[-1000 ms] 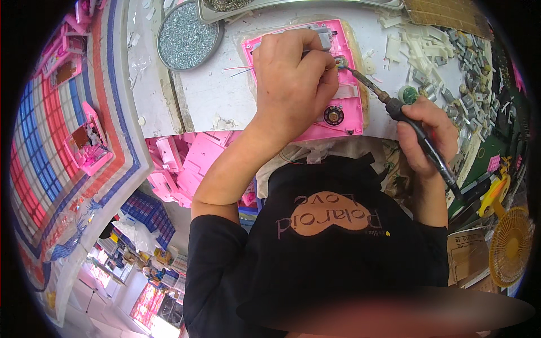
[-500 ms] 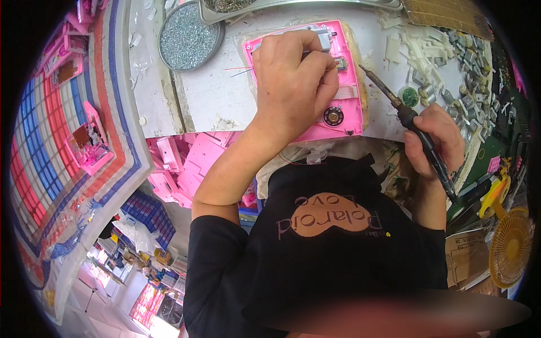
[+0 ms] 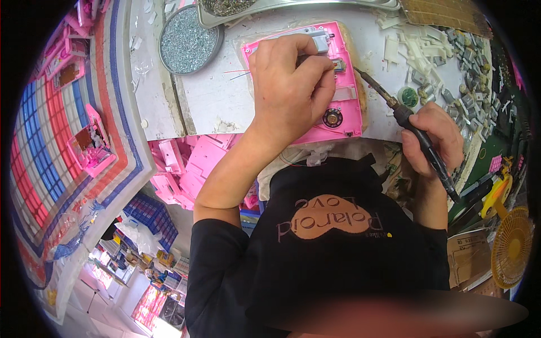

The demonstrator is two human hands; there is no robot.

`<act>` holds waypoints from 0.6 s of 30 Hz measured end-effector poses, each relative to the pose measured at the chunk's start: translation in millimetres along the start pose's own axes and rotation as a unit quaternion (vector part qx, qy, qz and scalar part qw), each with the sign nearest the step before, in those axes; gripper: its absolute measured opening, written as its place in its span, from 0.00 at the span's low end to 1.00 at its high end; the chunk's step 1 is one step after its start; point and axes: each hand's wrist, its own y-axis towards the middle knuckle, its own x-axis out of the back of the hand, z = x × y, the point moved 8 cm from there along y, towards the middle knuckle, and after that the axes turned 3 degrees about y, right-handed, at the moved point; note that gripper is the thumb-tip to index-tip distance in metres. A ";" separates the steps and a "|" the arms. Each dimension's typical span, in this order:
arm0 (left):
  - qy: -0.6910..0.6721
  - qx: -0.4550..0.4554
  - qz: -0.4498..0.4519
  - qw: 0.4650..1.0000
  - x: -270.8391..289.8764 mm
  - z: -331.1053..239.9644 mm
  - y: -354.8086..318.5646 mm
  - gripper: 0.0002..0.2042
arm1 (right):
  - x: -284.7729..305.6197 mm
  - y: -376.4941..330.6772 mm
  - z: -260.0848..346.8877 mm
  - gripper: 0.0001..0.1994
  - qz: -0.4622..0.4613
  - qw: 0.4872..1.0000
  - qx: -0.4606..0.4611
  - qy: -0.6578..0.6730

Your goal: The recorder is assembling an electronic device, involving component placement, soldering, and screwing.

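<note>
The table point(image 3: 205, 96) carries an open pink housing point(image 3: 352, 115) at its near edge, probably for easy reach. The left hand point(image 3: 290, 79) arches over it, fingers bunched — perhaps steadying something, but whether they pinch a part is hidden. The right hand point(image 3: 443, 137) grips a soldering iron point(image 3: 404, 114) by its dark handle, likely away from the heat — the tip at the housing's right edge. Thin wires point(image 3: 238, 71) poke out left.
</note>
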 end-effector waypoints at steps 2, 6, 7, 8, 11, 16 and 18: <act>-0.004 0.002 -0.003 1.000 0.5 0.4 0.6 0.08 | 0.2 0.1 -1.3 0.16 -0.002 1.000 0.002 0.003; 0.010 0.008 -0.006 1.000 -0.8 -0.4 3.7 0.08 | -2.3 3.2 -2.6 0.15 0.000 1.000 0.001 -0.007; 0.017 0.011 -0.006 1.000 -1.0 -0.8 4.5 0.08 | -3.8 5.2 -3.0 0.15 0.004 1.000 0.002 -0.009; 0.019 0.010 -0.006 1.000 -1.1 -1.2 5.2 0.07 | -5.3 6.3 -3.6 0.15 0.007 1.000 0.003 -0.013; 0.025 0.012 -0.003 1.000 -1.2 -2.3 6.7 0.07 | -8.9 8.0 -7.9 0.15 0.001 1.000 0.010 -0.008; 0.026 0.021 0.007 0.999 -1.9 -2.8 6.7 0.08 | -11.5 9.9 -11.6 0.15 0.011 1.000 0.001 -0.008; 0.030 0.018 0.004 0.999 -2.2 -3.2 6.7 0.08 | -12.4 10.5 -11.3 0.15 0.013 1.000 0.001 -0.008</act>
